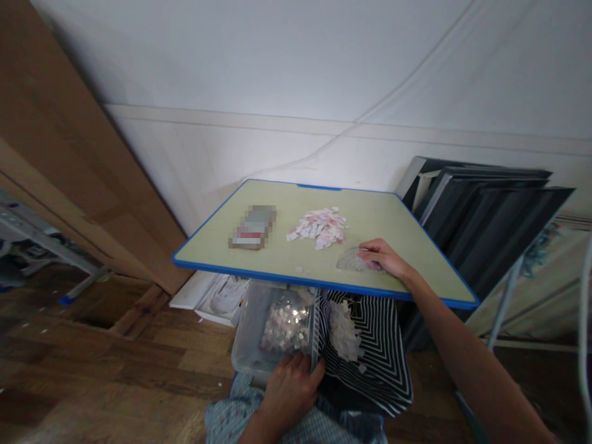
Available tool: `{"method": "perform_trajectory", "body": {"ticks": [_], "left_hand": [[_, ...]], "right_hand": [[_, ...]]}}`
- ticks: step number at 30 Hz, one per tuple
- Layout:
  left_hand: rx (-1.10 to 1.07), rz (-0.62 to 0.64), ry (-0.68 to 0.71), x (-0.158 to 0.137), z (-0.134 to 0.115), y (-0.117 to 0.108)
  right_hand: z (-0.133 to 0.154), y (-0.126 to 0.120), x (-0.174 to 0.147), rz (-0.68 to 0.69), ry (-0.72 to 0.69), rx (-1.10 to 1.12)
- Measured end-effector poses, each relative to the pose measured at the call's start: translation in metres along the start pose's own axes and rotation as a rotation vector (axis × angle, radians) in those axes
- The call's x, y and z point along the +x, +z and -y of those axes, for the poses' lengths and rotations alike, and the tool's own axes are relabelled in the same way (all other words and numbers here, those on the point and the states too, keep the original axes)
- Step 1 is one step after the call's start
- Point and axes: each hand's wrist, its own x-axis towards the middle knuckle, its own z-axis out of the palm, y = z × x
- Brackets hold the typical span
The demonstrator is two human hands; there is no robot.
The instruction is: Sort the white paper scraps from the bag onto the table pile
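Note:
On the small yellow-green table, my right hand [382, 256] pinches the right side of a clear rounded plastic piece [350, 260] lying at the near edge. My fingers cover part of it, so its full shape is hidden. A heap of small white and pinkish flakes [321, 226] lies just beyond, with a few loose flakes near the edge. Below the table, my left hand [295, 379] has its fingers curled over the near rim of a translucent plastic bin [250, 336]. Shiny small flakes [287, 322] fill part of that bin.
A blurred-out flat object [253, 228] lies at the left on the table [370, 209]. Black-and-white striped cloth [382, 345] with pale flakes [345, 332] is right of the bin. Dark flat panels [485, 209] lean at right; an open white box [222, 296] sits on the floor.

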Motion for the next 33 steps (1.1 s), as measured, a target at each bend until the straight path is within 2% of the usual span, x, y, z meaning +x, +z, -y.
{"method": "perform_trajectory", "body": {"ticks": [8,13,20,27,33], "left_hand": [[0.003,0.0,0.007,0.0,0.0,-0.001],[0.008,0.001,-0.007,0.001,0.001,0.0],[0.012,0.003,0.011,0.001,0.0,-0.003],[0.005,-0.053,0.011,-0.001,0.001,0.004],[0.006,-0.022,0.007,-0.001,0.0,-0.001]], "right_hand": [[0.003,-0.006,-0.007,0.162,0.051,0.047],[0.002,-0.007,-0.009,0.098,0.037,0.089],[0.003,-0.008,-0.01,0.175,0.055,0.093],[0.003,-0.007,-0.011,0.118,0.044,0.065],[0.003,-0.007,-0.011,0.088,0.026,0.021]]}}
